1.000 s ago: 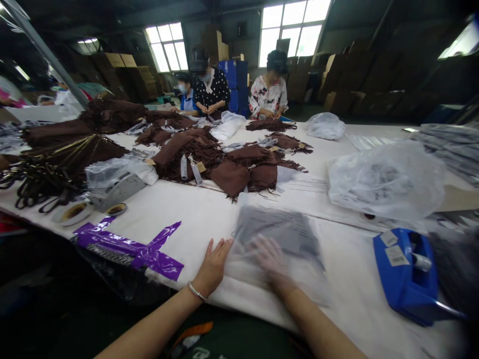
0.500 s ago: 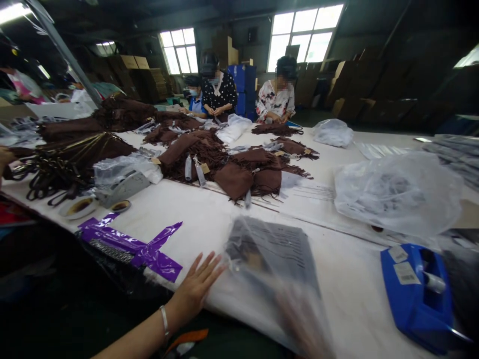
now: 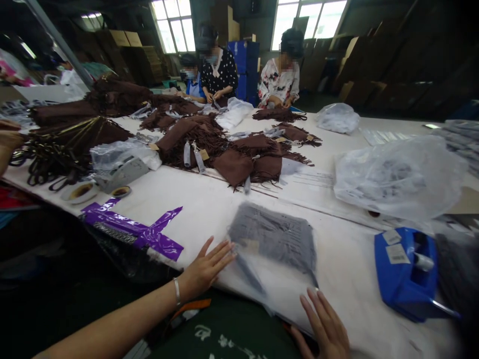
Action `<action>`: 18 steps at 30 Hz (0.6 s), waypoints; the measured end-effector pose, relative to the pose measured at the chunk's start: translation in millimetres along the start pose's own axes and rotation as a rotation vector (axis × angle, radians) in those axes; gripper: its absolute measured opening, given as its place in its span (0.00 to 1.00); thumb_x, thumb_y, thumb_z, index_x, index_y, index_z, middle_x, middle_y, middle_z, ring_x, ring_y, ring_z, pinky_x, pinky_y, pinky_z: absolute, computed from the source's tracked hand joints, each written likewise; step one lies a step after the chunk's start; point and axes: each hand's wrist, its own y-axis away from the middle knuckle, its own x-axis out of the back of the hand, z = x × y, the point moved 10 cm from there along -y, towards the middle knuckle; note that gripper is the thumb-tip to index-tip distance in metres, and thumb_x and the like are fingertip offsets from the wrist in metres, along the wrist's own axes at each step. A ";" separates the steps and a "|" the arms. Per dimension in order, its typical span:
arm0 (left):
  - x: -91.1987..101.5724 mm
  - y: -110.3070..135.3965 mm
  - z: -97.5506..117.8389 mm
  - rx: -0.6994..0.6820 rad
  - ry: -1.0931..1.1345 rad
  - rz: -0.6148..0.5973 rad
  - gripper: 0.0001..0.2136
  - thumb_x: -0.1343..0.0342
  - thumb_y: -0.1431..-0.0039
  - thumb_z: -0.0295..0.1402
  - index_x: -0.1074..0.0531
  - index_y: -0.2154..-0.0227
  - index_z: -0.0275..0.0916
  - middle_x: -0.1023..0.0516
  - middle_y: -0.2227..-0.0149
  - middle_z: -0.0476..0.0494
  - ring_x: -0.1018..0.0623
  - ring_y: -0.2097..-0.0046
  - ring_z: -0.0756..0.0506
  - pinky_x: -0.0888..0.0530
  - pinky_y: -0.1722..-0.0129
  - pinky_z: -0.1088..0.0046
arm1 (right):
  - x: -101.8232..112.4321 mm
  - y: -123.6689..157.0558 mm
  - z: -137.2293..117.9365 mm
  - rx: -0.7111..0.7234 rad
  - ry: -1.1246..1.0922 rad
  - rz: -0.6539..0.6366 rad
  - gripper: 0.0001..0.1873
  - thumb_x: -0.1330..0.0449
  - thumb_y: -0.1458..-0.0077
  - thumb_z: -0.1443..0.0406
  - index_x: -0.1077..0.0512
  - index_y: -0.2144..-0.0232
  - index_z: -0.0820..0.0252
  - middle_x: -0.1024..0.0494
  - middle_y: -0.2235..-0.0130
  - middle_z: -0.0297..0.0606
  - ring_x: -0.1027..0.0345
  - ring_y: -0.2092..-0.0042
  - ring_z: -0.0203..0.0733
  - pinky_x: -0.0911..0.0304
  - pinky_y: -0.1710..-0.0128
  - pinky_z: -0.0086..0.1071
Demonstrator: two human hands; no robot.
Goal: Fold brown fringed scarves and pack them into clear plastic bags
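Left hand [image 3: 209, 267] lies flat at the near edge of the counter [image 3: 209, 204], fingers spread and straight, gripping nothing. Its fingertips [image 3: 228, 249] press the nine o'clock edge of the clear bag [image 3: 279, 291]. Right hand [image 3: 327, 326] is likewise open and palm down at the bag's five o'clock corner, with nothing in its grasp.

Judgement: two flat palms on opposite sides pin the slippery film to the counter, so that it neither slides nor bulges.

Inside the bag, a folded grey item [image 3: 277, 234] sits toward the far end. The near stretch of film lies loose between the hands.

At three o'clock from the bag, apart from it, stands a blue tape dispenser [image 3: 406, 271], judged to be within reach of the right hand. At nine o'clock, purple tape strips [image 3: 130, 232] lie along the counter edge.

Farther off:
- At twelve o'clock, brown fringed pieces [image 3: 232, 159] lie heaped mid-counter.
- At two o'clock, a large crumpled plastic sack [image 3: 396, 177] rests.
- At the far end, co-workers [image 3: 219, 75] handle more brown pieces; detail is too small to report.
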 end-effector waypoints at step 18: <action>-24.8 -73.9 30.0 -0.252 0.114 0.153 0.14 0.50 0.39 0.30 0.36 0.50 0.37 0.31 0.52 0.41 0.35 0.52 0.42 0.38 0.52 0.62 | -32.9 -0.5 5.4 0.050 -0.133 -0.103 0.36 0.59 0.52 0.79 0.45 0.39 0.62 0.45 0.37 0.42 0.56 0.35 0.53 0.52 0.39 0.50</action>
